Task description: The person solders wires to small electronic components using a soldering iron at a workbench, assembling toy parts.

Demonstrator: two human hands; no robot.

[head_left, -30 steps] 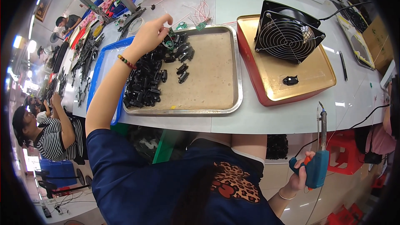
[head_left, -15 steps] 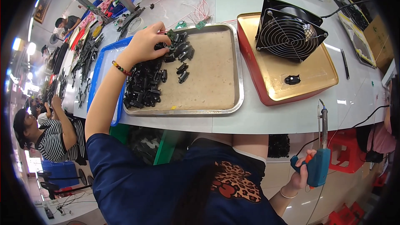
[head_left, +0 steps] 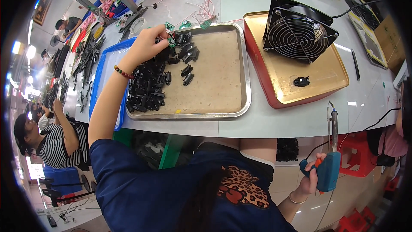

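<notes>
Over the upper left of a metal tray (head_left: 214, 77), my left hand (head_left: 150, 43) pinches a small green circuit board (head_left: 171, 41) with thin wires; its fingertips are partly hidden. Below and beside that hand lies a heap of small black plastic housings (head_left: 148, 83), with a few loose ones toward the tray's middle. My right hand (head_left: 310, 178) grips a teal soldering gun (head_left: 328, 172) off the table's front edge at the right, its tip pointing up. A single black housing (head_left: 301, 81) rests on the gold lid of a red tin (head_left: 319, 94).
A black fan with a wire guard (head_left: 300, 38) stands on the tin. A blue tray (head_left: 101, 77) sits under the metal tray's left side. More green boards with wires (head_left: 205, 23) lie behind the tray. A black pen (head_left: 355, 65) is at the right. Co-workers (head_left: 60, 139) sit at the left.
My left hand has shifted slightly left at the heap, and the green board at its fingertips now shows more plainly. My right hand and the soldering gun stay in place.
</notes>
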